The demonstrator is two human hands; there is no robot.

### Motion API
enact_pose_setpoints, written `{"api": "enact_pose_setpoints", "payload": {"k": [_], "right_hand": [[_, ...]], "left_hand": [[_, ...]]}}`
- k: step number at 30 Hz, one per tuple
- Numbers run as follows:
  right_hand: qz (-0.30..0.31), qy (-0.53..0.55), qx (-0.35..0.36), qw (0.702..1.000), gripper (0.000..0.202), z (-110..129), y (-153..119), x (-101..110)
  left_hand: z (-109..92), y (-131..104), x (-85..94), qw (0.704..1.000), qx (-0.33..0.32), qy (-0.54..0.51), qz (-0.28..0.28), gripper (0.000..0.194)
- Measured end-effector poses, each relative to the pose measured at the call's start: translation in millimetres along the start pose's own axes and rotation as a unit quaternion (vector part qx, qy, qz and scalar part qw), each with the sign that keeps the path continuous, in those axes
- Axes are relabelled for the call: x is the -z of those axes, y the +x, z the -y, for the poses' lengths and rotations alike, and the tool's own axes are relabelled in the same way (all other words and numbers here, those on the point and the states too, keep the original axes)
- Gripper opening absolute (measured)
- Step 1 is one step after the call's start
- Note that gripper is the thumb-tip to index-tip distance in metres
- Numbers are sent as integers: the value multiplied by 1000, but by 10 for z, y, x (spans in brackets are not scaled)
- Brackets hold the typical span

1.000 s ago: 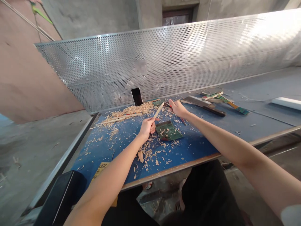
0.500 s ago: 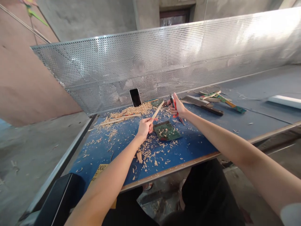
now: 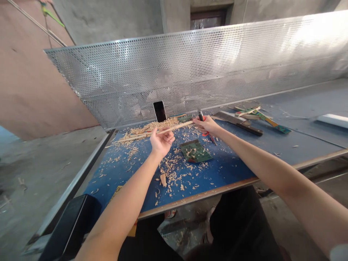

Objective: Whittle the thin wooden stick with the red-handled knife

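A thin pale wooden stick (image 3: 178, 127) runs between my two hands above the bench. My left hand (image 3: 161, 143) is turned palm up, its thumb and curled fingers loosely around the stick's left part. My right hand (image 3: 207, 125) pinches the stick's other end and also grips a utility knife (image 3: 201, 115) with a dark body; red shows under the hand. The knife's blade is blurred. Below the hands lies a green sandpaper-like sheet (image 3: 195, 150) strewn with shavings. A slender red-and-dark tool (image 3: 212, 139) rests near my right hand, partly hidden.
Wood shavings (image 3: 152, 127) cover much of the blue bench (image 3: 214, 174). A phone (image 3: 160, 111) stands against the perforated metal screen (image 3: 130, 76). To the right lie a dark-handled saw (image 3: 244, 127), painted wood strips (image 3: 268, 120) and a white bar (image 3: 334, 119). A black box (image 3: 72, 224) sits front left.
The stick has swung from a steep slant to nearly level. My right hand has come to its end and now pinches it, knife still in hand. My left hand has turned palm up and shifted left.
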State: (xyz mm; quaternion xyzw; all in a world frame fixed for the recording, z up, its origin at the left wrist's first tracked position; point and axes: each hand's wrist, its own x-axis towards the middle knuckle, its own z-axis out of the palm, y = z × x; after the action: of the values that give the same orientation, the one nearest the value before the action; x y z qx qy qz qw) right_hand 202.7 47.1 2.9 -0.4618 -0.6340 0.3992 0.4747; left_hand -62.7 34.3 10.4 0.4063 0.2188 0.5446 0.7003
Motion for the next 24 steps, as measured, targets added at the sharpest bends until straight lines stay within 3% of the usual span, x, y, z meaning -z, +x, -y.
{"api": "enact_pose_setpoints", "payload": {"k": [3,8,14,17,19,21,24], "right_hand": [[24,-19,0,1000,42,-1,-23,-52],[72,-50,13,996,44,50,-96,-176],[106,-61,31,992,44,186,-216,-373],[125,-89,37,987,49,212,-243,-445],[100,-137,54,984,53,214,-240,-468],[30,-218,93,971,54,207,-223,-470],[-68,-360,139,920,50,183,-192,-456]], "left_hand": [[-74,38,15,999,-34,-15,-28,57],[-41,69,8,998,-52,26,-9,17],[188,25,-52,985,-51,161,37,21],[279,13,-93,981,-60,181,21,29],[299,4,-124,984,-54,171,3,27],[293,-16,-152,987,-29,158,8,22],[275,-72,-192,983,31,173,58,28]]}}
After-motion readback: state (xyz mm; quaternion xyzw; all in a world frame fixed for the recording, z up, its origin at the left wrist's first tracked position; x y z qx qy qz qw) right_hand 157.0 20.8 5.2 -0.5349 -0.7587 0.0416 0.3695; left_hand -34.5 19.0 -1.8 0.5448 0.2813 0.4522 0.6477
